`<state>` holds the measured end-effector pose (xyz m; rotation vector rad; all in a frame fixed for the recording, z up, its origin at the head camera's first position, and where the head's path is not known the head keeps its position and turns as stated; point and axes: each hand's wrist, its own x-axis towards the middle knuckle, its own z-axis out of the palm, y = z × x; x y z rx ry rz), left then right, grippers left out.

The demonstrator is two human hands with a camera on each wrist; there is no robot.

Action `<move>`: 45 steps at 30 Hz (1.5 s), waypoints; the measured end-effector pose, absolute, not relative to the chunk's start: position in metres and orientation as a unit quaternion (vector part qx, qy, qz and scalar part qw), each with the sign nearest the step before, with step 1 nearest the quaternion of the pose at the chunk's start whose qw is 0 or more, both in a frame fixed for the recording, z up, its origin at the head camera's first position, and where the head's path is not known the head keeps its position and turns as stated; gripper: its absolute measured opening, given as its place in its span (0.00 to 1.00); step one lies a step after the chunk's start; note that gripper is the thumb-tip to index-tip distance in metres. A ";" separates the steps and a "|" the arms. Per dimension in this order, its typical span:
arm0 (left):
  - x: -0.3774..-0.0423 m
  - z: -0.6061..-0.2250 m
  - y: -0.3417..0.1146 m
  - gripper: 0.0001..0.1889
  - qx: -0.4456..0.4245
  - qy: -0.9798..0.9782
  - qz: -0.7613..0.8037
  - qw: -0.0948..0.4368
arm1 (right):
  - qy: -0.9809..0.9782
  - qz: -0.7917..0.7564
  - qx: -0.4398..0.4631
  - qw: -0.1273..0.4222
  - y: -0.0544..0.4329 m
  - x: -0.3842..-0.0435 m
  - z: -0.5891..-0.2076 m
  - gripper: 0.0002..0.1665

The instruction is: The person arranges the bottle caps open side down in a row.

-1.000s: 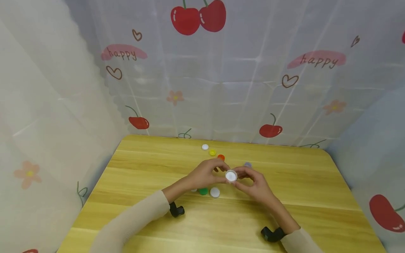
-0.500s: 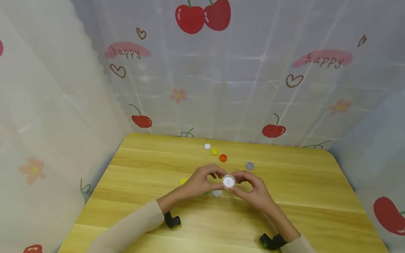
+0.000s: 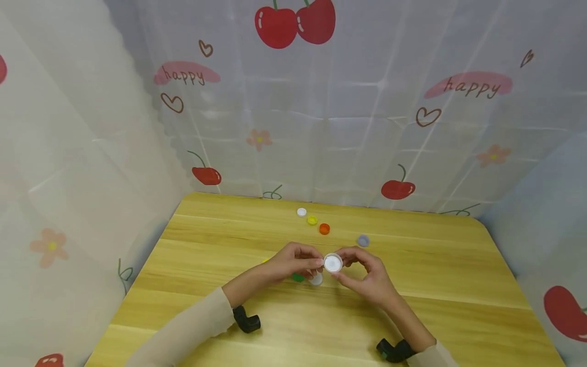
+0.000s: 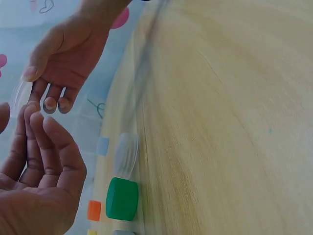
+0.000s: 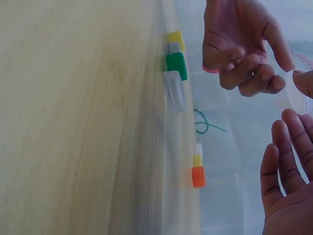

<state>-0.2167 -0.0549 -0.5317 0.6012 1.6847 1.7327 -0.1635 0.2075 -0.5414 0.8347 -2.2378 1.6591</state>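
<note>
While the right hand (image 3: 373, 275) pinches a translucent round cap (image 3: 332, 263) between its thumb and curved forefinger, the left hand (image 3: 290, 265) brings its thumb to the cap's near-left edge, its fingers loosely bent; whether the left hand grips that edge or merely touches it, I cannot tell. The translucent cap is raised above the wood-grain table (image 3: 357, 316), between the two hands, its whitish round face showing to the head camera; just below the left hand's fingers lie a green cap (image 4: 122, 199) and a clear ridged cap (image 4: 126, 155), side by side; a bright yellow cap (image 3: 265, 260) peeps out behind the left hand; beyond both hands run an orange cap (image 3: 324, 229), a smaller yellow cap (image 3: 312, 220) and a white cap (image 3: 301, 212); a lilac cap (image 3: 363, 240) sits just past the right hand's fingers.
</note>
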 end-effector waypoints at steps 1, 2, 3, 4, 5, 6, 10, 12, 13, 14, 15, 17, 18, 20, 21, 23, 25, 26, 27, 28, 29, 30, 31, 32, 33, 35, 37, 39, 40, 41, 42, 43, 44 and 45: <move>-0.217 -0.532 -0.055 0.15 0.223 0.634 0.662 0.333 | -0.763 0.567 0.287 0.116 0.208 -0.163 -0.541 0.28; -0.217 -0.531 -0.055 0.15 0.221 0.628 0.664 0.342 | -0.763 0.567 0.289 0.114 0.208 -0.163 -0.541 0.28; -0.218 -0.531 -0.055 0.14 0.220 0.626 0.663 0.346 | -0.763 0.567 0.290 0.111 0.208 -0.163 -0.541 0.28; -0.217 -0.531 -0.055 0.14 0.220 0.625 0.662 0.349 | -0.763 0.566 0.292 0.108 0.208 -0.163 -0.541 0.28; -0.217 -0.531 -0.055 0.13 0.221 0.626 0.661 0.349 | -0.763 0.565 0.294 0.106 0.208 -0.163 -0.541 0.28; -0.217 -0.531 -0.054 0.13 0.224 0.629 0.658 0.348 | -0.765 0.563 0.295 0.104 0.208 -0.163 -0.541 0.27; -0.216 -0.532 -0.054 0.13 0.235 0.650 0.642 0.332 | -0.776 0.549 0.295 0.097 0.210 -0.162 -0.542 0.27; -0.215 -0.531 -0.053 0.13 0.241 0.662 0.633 0.321 | -0.783 0.541 0.293 0.095 0.211 -0.162 -0.542 0.27; -0.215 -0.531 -0.053 0.13 0.243 0.666 0.630 0.316 | -0.786 0.537 0.291 0.095 0.211 -0.162 -0.543 0.27; -0.214 -0.531 -0.053 0.13 0.245 0.670 0.628 0.312 | -0.788 0.534 0.290 0.094 0.211 -0.161 -0.544 0.27; -0.214 -0.531 -0.052 0.13 0.246 0.673 0.625 0.308 | -0.789 0.531 0.292 0.096 0.212 -0.161 -0.544 0.27; -0.214 -0.531 -0.053 0.13 0.250 0.681 0.620 0.297 | -0.792 0.529 0.290 0.094 0.212 -0.162 -0.545 0.28; -0.214 -0.531 -0.053 0.13 0.254 0.687 0.616 0.290 | -0.793 0.528 0.290 0.093 0.211 -0.162 -0.546 0.28; -0.213 -0.530 -0.054 0.11 0.266 0.703 0.602 0.269 | -0.793 0.531 0.287 0.087 0.211 -0.162 -0.546 0.29; -0.213 -0.530 -0.054 0.10 0.275 0.715 0.590 0.255 | -0.791 0.534 0.285 0.081 0.211 -0.162 -0.547 0.29; -0.213 -0.529 -0.055 0.07 0.297 0.739 0.563 0.221 | -0.785 0.552 0.275 0.063 0.212 -0.162 -0.547 0.27; -0.213 -0.529 -0.055 0.05 0.321 0.760 0.535 0.184 | -0.774 0.575 0.262 0.047 0.212 -0.163 -0.547 0.24; -0.213 -0.528 -0.056 0.04 0.333 0.768 0.521 0.166 | -0.768 0.587 0.253 0.039 0.212 -0.163 -0.547 0.22; -0.213 -0.528 -0.056 0.03 0.344 0.776 0.507 0.149 | -0.763 0.598 0.243 0.031 0.213 -0.163 -0.546 0.20; -0.214 -0.527 -0.056 0.03 0.355 0.781 0.496 0.132 | -0.760 0.607 0.232 0.024 0.214 -0.164 -0.546 0.18; -0.213 -0.526 -0.057 0.03 0.366 0.786 0.484 0.114 | -0.757 0.614 0.223 0.017 0.214 -0.164 -0.545 0.17; -0.214 -0.525 -0.057 0.02 0.378 0.792 0.470 0.096 | -0.755 0.619 0.216 0.007 0.215 -0.165 -0.545 0.16; -0.214 -0.524 -0.057 0.02 0.391 0.797 0.455 0.076 | -0.754 0.623 0.206 -0.007 0.216 -0.165 -0.544 0.14; -0.213 -0.522 -0.058 0.03 0.403 0.801 0.439 0.054 | -0.752 0.628 0.199 -0.023 0.216 -0.166 -0.545 0.14; -0.213 -0.520 -0.058 0.03 0.415 0.805 0.423 0.032 | -0.747 0.633 0.197 -0.039 0.217 -0.167 -0.546 0.14; -0.213 -0.518 -0.058 0.03 0.446 0.807 0.387 -0.020 | -0.736 0.645 0.191 -0.075 0.218 -0.169 -0.547 0.16; -0.213 -0.516 -0.059 0.03 0.474 0.803 0.355 -0.070 | -0.716 0.661 0.191 -0.117 0.219 -0.171 -0.549 0.19; -0.214 -0.514 -0.059 0.03 0.499 0.794 0.331 -0.109 | -0.690 0.678 0.202 -0.154 0.219 -0.172 -0.551 0.21; -0.214 -0.513 -0.059 0.04 0.510 0.789 0.319 -0.128 | -0.677 0.686 0.206 -0.171 0.218 -0.173 -0.551 0.22; -0.214 -0.511 -0.060 0.04 0.518 0.785 0.308 -0.143 | -0.662 0.693 0.215 -0.185 0.217 -0.173 -0.552 0.23; -0.214 -0.510 -0.060 0.04 0.524 0.782 0.301 -0.155 | -0.649 0.701 0.222 -0.198 0.217 -0.174 -0.553 0.23; -0.213 -0.509 -0.060 0.05 0.530 0.778 0.294 -0.166 | -0.638 0.706 0.229 -0.205 0.216 -0.174 -0.553 0.23; -0.213 -0.508 -0.060 0.05 0.535 0.775 0.286 -0.176 | -0.629 0.710 0.236 -0.210 0.215 -0.174 -0.553 0.23; -0.213 -0.508 -0.060 0.05 0.540 0.772 0.278 -0.185 | -0.622 0.714 0.240 -0.212 0.215 -0.174 -0.552 0.23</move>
